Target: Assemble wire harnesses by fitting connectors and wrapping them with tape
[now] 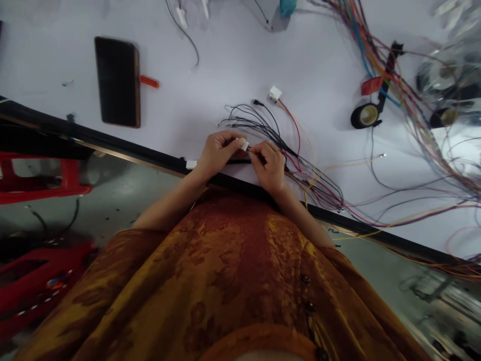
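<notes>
Between thumb and fingers, my left hand (220, 153) pinches a small white connector (243, 144) close to the table's front edge. Just to its right, my right hand (269, 163) is closed on a thin wire that meets the connector; most of that wire is hidden by the fingers. A bundle of black wires (268, 131) lies behind and beside my right hand. Behind it rests another white connector (274, 94) with a red wire (295, 120) and a pale one running from it.
A dark phone (117, 81) and an orange tool (149, 81) lie at the left of the white table (173, 100). At the right are a black tape dispenser (366, 115), a thick multicoloured wire bundle (404, 93) and plastic bags (447, 70). Red stools (71, 175) stand below left.
</notes>
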`<state>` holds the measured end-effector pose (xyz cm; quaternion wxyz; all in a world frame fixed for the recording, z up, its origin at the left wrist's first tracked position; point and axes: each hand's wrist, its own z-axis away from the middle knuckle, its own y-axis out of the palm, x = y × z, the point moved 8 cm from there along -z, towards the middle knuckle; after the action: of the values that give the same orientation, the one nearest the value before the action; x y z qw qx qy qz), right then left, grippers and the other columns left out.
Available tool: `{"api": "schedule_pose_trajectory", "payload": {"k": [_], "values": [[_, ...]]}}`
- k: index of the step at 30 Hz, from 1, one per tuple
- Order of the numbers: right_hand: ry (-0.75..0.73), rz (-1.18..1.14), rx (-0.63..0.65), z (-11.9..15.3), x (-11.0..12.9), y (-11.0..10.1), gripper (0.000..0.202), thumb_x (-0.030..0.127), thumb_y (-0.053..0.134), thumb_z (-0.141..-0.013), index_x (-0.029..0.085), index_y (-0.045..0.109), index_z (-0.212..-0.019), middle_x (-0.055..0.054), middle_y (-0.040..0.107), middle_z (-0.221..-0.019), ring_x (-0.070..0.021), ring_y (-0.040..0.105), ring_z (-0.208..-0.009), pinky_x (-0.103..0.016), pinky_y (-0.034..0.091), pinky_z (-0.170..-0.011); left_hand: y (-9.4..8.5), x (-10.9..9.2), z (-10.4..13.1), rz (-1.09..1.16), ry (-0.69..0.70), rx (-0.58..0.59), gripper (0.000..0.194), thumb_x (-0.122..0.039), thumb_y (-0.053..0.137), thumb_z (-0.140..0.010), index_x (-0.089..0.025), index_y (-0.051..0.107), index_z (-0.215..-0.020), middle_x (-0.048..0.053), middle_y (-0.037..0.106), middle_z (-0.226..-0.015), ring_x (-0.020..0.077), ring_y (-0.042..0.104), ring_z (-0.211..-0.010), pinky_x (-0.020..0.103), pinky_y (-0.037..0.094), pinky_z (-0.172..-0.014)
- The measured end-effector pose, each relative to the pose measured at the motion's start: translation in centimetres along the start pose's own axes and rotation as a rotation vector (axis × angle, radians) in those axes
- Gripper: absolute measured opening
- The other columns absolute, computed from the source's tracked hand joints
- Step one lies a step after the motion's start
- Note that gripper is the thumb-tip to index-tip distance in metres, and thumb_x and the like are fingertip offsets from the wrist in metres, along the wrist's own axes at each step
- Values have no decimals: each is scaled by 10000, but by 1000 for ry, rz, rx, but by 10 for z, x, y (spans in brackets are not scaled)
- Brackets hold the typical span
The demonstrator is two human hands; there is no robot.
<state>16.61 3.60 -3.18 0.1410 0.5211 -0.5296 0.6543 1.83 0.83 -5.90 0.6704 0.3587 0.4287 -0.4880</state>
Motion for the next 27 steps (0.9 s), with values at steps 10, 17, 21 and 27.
{"api": "schedule_pose_trajectory", "payload": {"k": [10, 17, 21, 27], "values": [[-83, -121, -91, -1, 5, -7, 115, 222, 585, -964, 230, 601, -851, -7, 646, -826, -156, 610, -791, -327, 511, -751, 0, 2, 0, 17, -5, 29, 77, -212, 727, -830, -144, 745, -860, 6, 722, -765, 110, 693, -663, 251, 615, -685], [-94, -62, -79, -3, 2, -2, 144, 225, 572, -973, 237, 581, -830, -3, 633, -809, -156, 599, -784, -323, 508, -740, 3, 3, -1, -26, 18, 57, 134, -261, 739, -827, -150, 748, -901, -1, 702, -736, 125, 696, -668, 260, 613, -683], [-88, -18, -59, -3, 1, 0, 152, 243, 565, -985, 242, 570, -833, -5, 646, -824, -153, 599, -795, -317, 517, -756, 3, 3, -1, -21, 24, 54, 131, -266, 743, -820, -159, 748, -894, -1, 707, -731, 115, 687, -643, 248, 610, -666], [-95, -58, -76, -5, 4, -3, 157, 239, 558, -977, 231, 581, -822, -8, 640, -816, -156, 602, -780, -316, 500, -738, -1, 2, -2, -9, 18, 8, 109, -265, 732, -831, -163, 738, -870, 5, 721, -747, 123, 696, -651, 262, 617, -674]]}}
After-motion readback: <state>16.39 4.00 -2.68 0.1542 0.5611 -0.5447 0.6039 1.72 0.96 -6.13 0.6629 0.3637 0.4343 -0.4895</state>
